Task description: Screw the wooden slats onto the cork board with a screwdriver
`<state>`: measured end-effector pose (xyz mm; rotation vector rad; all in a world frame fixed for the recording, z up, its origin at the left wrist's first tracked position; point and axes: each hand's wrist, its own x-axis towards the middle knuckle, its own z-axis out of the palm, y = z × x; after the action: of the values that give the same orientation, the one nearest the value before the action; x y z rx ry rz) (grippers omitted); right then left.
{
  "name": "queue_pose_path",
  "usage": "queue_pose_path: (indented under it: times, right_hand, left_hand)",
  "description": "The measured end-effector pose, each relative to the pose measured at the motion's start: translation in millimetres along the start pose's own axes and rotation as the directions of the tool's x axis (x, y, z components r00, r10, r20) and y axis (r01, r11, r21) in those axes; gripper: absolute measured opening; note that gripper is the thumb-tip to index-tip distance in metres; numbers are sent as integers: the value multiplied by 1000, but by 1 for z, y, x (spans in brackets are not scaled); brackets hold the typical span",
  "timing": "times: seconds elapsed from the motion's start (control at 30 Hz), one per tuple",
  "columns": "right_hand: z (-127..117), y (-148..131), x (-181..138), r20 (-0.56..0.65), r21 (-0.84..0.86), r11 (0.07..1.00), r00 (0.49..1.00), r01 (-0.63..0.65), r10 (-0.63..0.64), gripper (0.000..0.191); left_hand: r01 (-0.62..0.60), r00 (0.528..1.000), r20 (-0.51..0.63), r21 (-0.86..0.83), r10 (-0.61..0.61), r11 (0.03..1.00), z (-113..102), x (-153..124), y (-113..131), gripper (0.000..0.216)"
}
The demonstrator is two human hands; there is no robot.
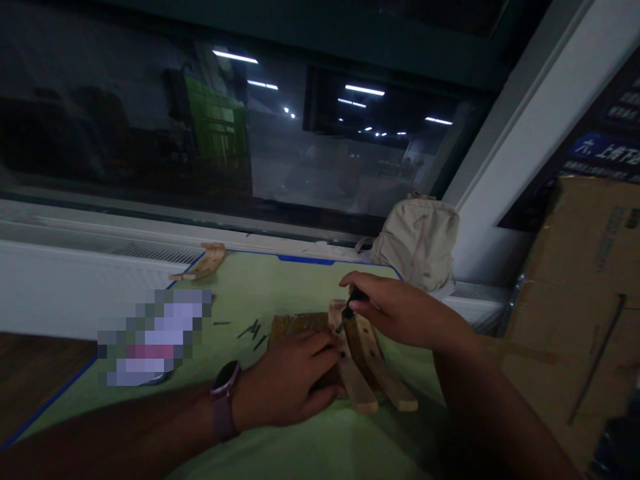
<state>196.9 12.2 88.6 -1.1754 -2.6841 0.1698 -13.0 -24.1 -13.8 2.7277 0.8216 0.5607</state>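
Note:
My right hand [393, 305] grips the black handle of what looks like a screwdriver [349, 311], its tip slanting down to a light wooden piece with holes [356, 381]. My left hand [290, 377], with a watch on the wrist, lies over that piece's left side, fingers bent against it; part of the thumb is hidden under the wood's edge. Close beside it on the right lies a second, similar wooden piece [383, 363]. Beneath them is a brown block or packet [295, 324], partly covered by my left hand. Several dark screws or nails [255, 328] lie left of it.
The pieces rest on a pale green table top [250, 287] with a blue edge. Another curved wooden piece [209, 260] is at its far left corner. A blurred-out object [160, 340] lies at left. Behind stand a beige backpack [420, 237] and, at right, a cardboard box [575, 320].

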Motion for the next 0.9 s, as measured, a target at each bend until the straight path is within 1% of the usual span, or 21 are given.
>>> queue_pose_path:
  times: [0.03,0.1,0.2,0.27,0.3,0.33,0.4,0.47,0.53,0.57,0.67,0.73,0.83,0.87,0.9]
  right_hand:
    - [-1,1,-1,12,78,994,997,71,-72,28]
    - [1,3,0,17,177,972,987,154,-159,28]
    - [8,3,9,-9,230,956,983,182,-184,25]
    - [15,1,16,-65,193,966,985,170,-160,17]
    - [18,-1,19,-91,151,978,987,144,-131,12]
    - [21,-2,22,-120,97,990,989,102,-90,14]
    - [25,-6,26,-185,-35,999,983,-18,11,28]
    - [26,-9,26,-235,-152,979,967,-137,99,40]
    - [23,-11,24,-239,-225,954,960,-198,143,46]
    - [20,-11,21,-226,-244,948,963,-203,148,46]
    - [12,-6,14,-138,-212,967,984,-140,113,38]
    - [8,-1,11,-94,-114,993,995,-39,29,30]
    - [7,6,12,-119,75,984,981,164,-155,20]
    - [7,8,12,-135,128,969,972,209,-192,18]
    - [8,9,13,-148,170,959,968,228,-204,18]
  left_hand:
    - [0,1000,2,-2,0,1000,0,0,0,32]
    - [-7,1000,0,-5,7,1000,1,0,-1,30]
    - [-6,1000,-9,5,6,1000,1,0,0,27]
    - [6,1000,-8,4,-6,1000,0,1,1,26]
    - [10,1000,-5,-2,-10,1000,0,1,1,26]
    - [11,1000,-4,-8,-11,1000,0,1,1,25]
    - [5,1000,-8,-16,-6,1000,0,0,1,25]
    - [-2,1000,-14,-17,1,1000,0,0,1,25]
    - [-7,1000,-15,-18,7,1000,0,-1,0,25]
    - [-7,1000,-11,-21,7,1000,0,0,0,25]
    - [-15,1000,3,-30,15,999,1,1,-1,25]
    - [-17,1000,6,-25,17,1000,1,1,-1,24]
    - [-11,1000,6,-15,11,1000,1,1,-2,24]
    - [-7,1000,8,-15,7,1000,1,0,-1,24]
    - [-2,1000,9,-15,2,1000,1,0,-1,24]
